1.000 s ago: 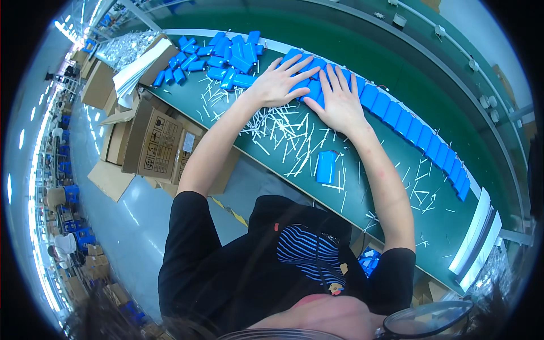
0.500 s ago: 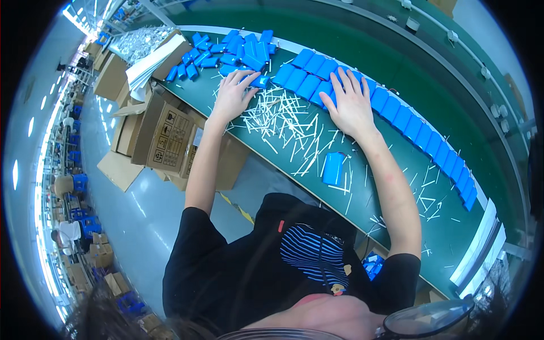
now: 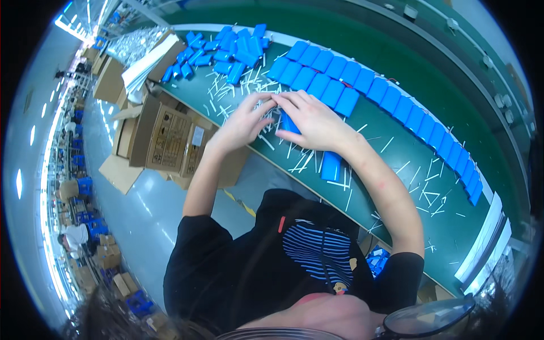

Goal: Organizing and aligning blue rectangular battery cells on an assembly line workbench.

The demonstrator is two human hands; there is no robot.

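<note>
My left hand [image 3: 247,123] and my right hand [image 3: 314,122] meet above the table, fingertips close together. Between them, partly covered by my right fingers, is a blue battery pack [image 3: 289,123] that the right hand grips. My left fingers are bent toward the thumb at the pack's left side; what they pinch is hidden. Loose white strips [image 3: 300,160] lie scattered under and around both hands. Nearer to me, below my right wrist, another blue pack [image 3: 331,167] lies on its own. Just beyond the hands begins a short front row of packs [image 3: 318,85].
A long curved row of blue packs [image 3: 405,109] follows the far edge of the green table [image 3: 391,181]. At the far left lies a jumbled heap of packs [image 3: 226,48]. Open cardboard boxes [image 3: 164,136] stand off the table's left side. White sheets [image 3: 481,243] lie at the right end.
My left hand has left the heap's edge and moved right and nearer. My right hand has come off the rows, moving left to meet it, and a blue pack is now between them.
</note>
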